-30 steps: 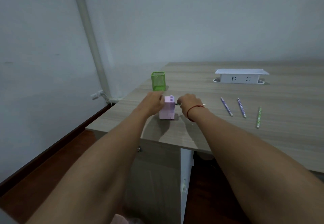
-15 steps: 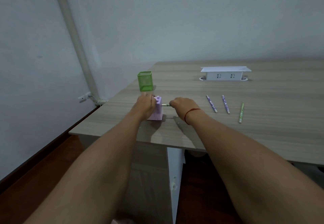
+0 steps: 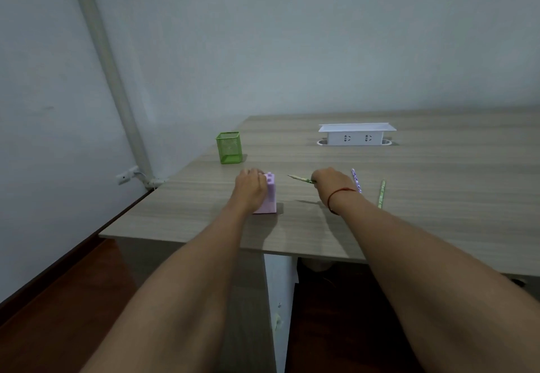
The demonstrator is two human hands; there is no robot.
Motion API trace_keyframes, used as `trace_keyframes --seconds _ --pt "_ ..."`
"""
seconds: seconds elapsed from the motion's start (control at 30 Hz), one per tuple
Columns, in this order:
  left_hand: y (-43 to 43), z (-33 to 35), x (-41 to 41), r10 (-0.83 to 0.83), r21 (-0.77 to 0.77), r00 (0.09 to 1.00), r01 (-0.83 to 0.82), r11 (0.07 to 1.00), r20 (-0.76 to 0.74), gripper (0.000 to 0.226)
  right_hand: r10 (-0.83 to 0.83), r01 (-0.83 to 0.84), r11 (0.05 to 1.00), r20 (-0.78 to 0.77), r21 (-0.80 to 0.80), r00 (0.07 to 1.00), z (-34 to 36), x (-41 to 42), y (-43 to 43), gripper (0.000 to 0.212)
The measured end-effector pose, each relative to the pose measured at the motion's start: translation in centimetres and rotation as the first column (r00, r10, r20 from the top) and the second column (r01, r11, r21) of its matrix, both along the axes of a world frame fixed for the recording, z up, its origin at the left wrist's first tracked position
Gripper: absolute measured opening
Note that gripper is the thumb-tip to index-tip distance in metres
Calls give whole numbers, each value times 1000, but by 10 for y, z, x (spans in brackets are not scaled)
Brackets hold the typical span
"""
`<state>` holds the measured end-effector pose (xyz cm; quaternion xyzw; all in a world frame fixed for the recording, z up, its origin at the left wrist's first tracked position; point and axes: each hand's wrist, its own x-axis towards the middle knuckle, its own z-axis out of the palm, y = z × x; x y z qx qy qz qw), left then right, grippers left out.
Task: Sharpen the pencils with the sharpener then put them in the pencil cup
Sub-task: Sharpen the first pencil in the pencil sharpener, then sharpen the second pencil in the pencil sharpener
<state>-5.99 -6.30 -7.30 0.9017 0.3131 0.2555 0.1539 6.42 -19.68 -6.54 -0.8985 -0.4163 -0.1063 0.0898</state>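
Your right hand (image 3: 331,181) pinches a green pencil (image 3: 301,179) just above the wood-grain table (image 3: 438,226), its sharpened tip pointing toward, but apart from, the pink sharpener (image 3: 270,194), which your left hand (image 3: 249,190) grips from the left. A purple pencil (image 3: 357,181) and a second green pencil (image 3: 381,194) lie just right of your right wrist, while the green mesh pencil cup (image 3: 228,147) stands behind the sharpener and a white socket box (image 3: 356,134) sits farther back. Pale walls meet at a white pipe (image 3: 108,60) above a reddish-brown floor (image 3: 73,299).
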Motion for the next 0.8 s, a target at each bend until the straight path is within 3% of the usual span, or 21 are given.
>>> trace_keyframes --seconds 0.23,0.33,0.5,0.6,0.8 --pt "-3 -11 8 -41 9 985 40 999 165 39 -109 114 989 -60 90 992 -5 3 6 29" --pt "2 -22 11 7 -6 967 -6 1000 255 29 -153 166 979 -109 119 982 -16 12 10 31" --pt "6 -22 20 33 86 961 -58 995 275 25 -163 183 975 -151 128 975 -29 19 14 26" --pt "7 -26 20 49 115 955 -86 990 293 38 -197 219 957 -128 191 972 -22 34 18 27" --pt "10 -29 19 15 199 962 -72 977 273 60 -218 236 966 -161 105 963 -25 51 24 29"
